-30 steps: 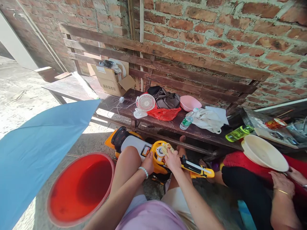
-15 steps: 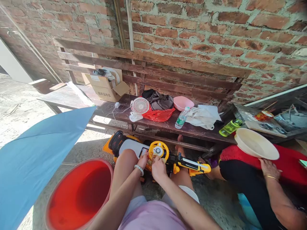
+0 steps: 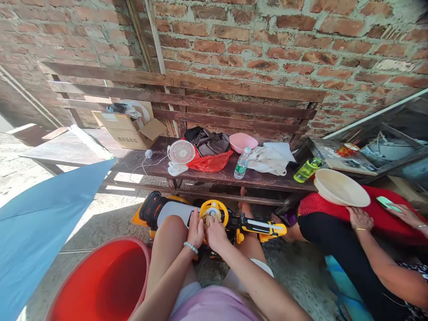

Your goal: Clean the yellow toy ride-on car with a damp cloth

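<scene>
My left hand [image 3: 195, 230], with a beaded bracelet at the wrist, is held upright with its fingers stretched out over my lap. Close to its right, my right hand [image 3: 216, 233] is closed, its fingers around a small yellowish-brown thing [image 3: 210, 220] too small to name. Both hands are in front of the yellow steering wheel [image 3: 226, 213] of a child's ride-on toy [image 3: 174, 214]. The wheel is partly hidden by my hands. Between my knees and the bench stands the toy, its yellow and black arm pointing right.
A large red tub [image 3: 87, 285] stands at my left, below a blue umbrella [image 3: 50, 214]. On the wooden bench [image 3: 154, 171] are a fan [image 3: 181, 152], a water bottle [image 3: 242, 164] and a cardboard box [image 3: 125, 131]. At right, another person's hand [image 3: 360, 219] touches a cream basin [image 3: 343, 187].
My left hand's fingers have straightened and lifted from the small thing, which stays at my right hand. The view has shifted right. The other person's second hand with a green phone has come into view.
</scene>
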The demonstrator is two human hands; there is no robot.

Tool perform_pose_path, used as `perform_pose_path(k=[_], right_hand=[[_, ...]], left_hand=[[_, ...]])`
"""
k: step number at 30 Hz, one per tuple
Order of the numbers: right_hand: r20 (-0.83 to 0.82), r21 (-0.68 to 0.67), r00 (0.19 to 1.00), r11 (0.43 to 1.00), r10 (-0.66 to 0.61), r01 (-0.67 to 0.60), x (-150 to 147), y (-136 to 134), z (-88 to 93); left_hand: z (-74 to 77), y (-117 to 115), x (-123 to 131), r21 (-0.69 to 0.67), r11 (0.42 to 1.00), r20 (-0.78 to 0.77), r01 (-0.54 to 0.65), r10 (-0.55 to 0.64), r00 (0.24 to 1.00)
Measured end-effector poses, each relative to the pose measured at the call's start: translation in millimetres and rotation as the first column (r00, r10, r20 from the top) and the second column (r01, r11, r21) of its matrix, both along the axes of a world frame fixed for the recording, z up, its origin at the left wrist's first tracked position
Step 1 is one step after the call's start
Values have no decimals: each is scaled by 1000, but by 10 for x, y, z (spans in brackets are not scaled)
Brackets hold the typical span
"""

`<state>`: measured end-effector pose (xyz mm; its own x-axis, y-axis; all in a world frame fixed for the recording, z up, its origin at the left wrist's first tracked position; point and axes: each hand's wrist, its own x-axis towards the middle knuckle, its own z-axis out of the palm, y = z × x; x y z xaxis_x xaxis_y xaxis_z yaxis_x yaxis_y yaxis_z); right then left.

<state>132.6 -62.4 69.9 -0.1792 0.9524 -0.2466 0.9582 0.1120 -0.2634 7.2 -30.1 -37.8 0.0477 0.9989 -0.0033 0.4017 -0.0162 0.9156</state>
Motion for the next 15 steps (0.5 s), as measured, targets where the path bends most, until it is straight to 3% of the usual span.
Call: perform_pose_path(k=[4, 6, 8, 11, 15], right_hand=[[-105, -27, 988, 993, -115, 113, 402, -331, 111], [-219, 106, 956, 969, -197, 224, 746, -420, 184], [-293, 267, 922, 904, -254, 334, 1122, -444, 175], [-300, 366, 874, 800, -382, 475, 1591, -402, -31], [-214, 277, 882, 840, -419, 466, 1843, -340, -438]], left_hand=[[-8, -118, 43, 157, 956, -293, 249, -195, 936], [24, -159, 80, 164, 932, -414, 324, -233, 880], [66, -182, 131, 125, 923, -513, 363, -253, 820], [135, -208, 219, -8, 925, -639, 381, -298, 710], [220, -236, 284, -112, 924, -718, 366, -330, 612]])
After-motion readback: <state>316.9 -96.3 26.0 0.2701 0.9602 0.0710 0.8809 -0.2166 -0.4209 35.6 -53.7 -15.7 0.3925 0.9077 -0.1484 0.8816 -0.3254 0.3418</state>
